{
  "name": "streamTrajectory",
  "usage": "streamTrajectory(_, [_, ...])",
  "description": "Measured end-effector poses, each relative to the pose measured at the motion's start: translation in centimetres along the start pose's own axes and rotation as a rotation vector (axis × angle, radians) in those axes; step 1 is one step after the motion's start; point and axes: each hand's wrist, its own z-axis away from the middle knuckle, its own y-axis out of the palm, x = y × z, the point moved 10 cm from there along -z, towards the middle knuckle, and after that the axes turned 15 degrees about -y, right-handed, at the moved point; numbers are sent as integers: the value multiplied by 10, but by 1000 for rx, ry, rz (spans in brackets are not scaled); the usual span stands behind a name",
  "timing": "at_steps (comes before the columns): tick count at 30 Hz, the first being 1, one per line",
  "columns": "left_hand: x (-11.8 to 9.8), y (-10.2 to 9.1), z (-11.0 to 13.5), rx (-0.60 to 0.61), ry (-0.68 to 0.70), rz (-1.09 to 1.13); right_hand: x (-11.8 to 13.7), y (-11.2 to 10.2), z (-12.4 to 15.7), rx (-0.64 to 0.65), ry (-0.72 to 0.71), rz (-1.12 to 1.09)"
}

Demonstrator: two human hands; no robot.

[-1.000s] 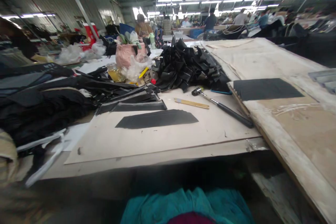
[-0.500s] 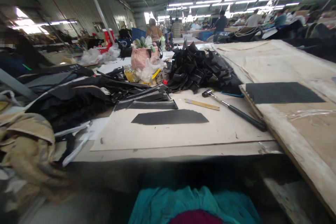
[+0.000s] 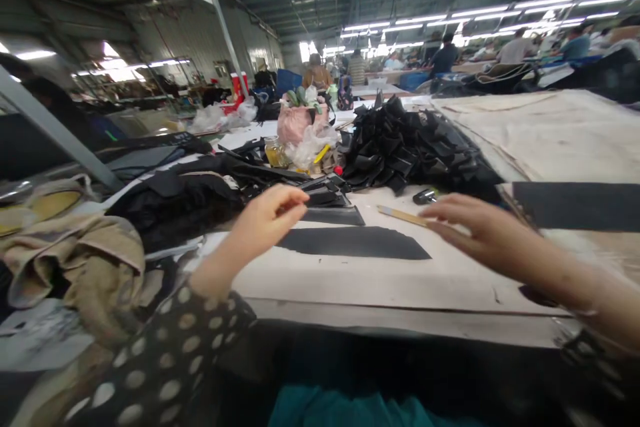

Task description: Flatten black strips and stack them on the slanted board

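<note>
Reaching: both hands are stretching out over the counter (image 3: 350, 323), and neither is gripping anything.
Left hand: the left hand (image 3: 270, 213) is hovering with its fingers loosely curled together and its thumb lying along them, just beside the left end of the strip (image 3: 355, 242). A dotted sleeve (image 3: 170, 347) is covering the arm.
Right hand: the right hand (image 3: 475, 230) is blurred. It is spreading flat, palm down, fingers pointing left over the right end of the ruler (image 3: 400, 215). I cannot tell whether it is touching.
Strip: this long dark piece is lying flat on a pale board (image 3: 325, 280) between the two hands.
Ruler: it is lying beyond the strip, slanting toward the right hand.
Hammer: the head of the hammer (image 3: 424, 197) is showing just behind the ruler, and the right hand is hiding its handle.
Stack: a stack (image 3: 327, 197) of similar dark pieces is sitting behind the strip.
Pile: a pile (image 3: 410, 147) of folded black pieces is heaping up farther back.
Left side: tan cloth (image 3: 75, 247) and black fabric are bunching there.
Back: a pink bag (image 3: 297, 123) and a jar (image 3: 274, 152) are standing there, and people are working at distant counters.
</note>
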Motion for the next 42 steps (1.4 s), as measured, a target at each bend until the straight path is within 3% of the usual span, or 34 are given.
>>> streamTrajectory(5, [65, 85, -14, 220, -178, -79, 9, 79, -22, 232, -33, -129])
streamTrajectory(8, [88, 107, -18, 213, -231, -108, 8, 106, -30, 280, -14, -142])
streamTrajectory(12, [97, 111, -18, 201, -253, -133, 4, 120, -30, 273, 3, -161])
streamTrajectory(23, [92, 115, -19, 254, -250, -124, -8, 118, -24, 204, 62, -173])
streamTrajectory(26, [80, 102, -12, 228, -203, -25, -8, 117, -24, 184, 40, -111])
streamTrajectory(31, [48, 81, 7, 213, 14, 17, 0, 111, -26, 188, -44, -8])
streamTrajectory(35, [72, 91, 4, 250, -172, 73, -9, 113, -23, 245, 12, 26])
streamTrajectory(39, [103, 109, -3, 269, -355, 105, -41, 118, -8, 272, 232, -65])
streamTrajectory(42, [114, 116, -6, 260, -420, 137, -59, 121, 5, 290, 369, -143])
